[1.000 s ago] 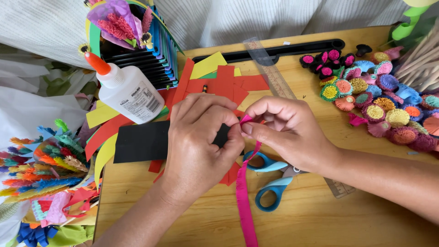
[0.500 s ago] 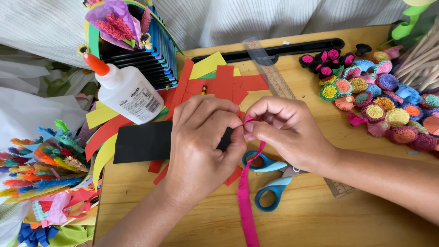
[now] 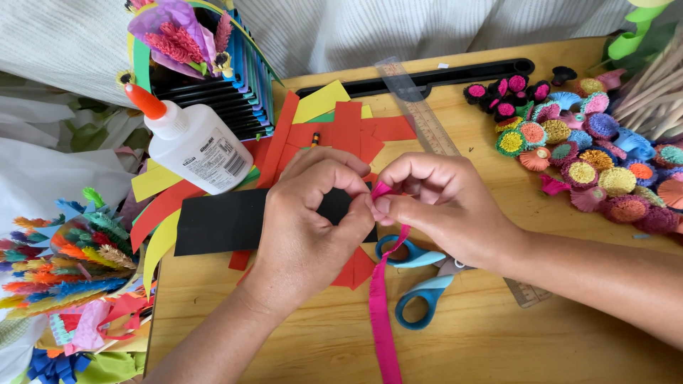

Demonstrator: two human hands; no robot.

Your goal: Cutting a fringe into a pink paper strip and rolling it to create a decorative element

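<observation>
A glue bottle (image 3: 193, 146) lies on coloured paper; blue scissors (image 3: 420, 274), a ruler (image 3: 427, 117) and paper flowers (image 3: 583, 160) sit on the table (image 3: 498, 334).

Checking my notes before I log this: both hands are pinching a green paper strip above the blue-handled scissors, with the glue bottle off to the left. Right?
Not quite: the strip is pink, not green, as the head view shows. Both the left hand and the right hand pinch it above the blue-handled scissors, with the glue bottle off to the left.
</observation>
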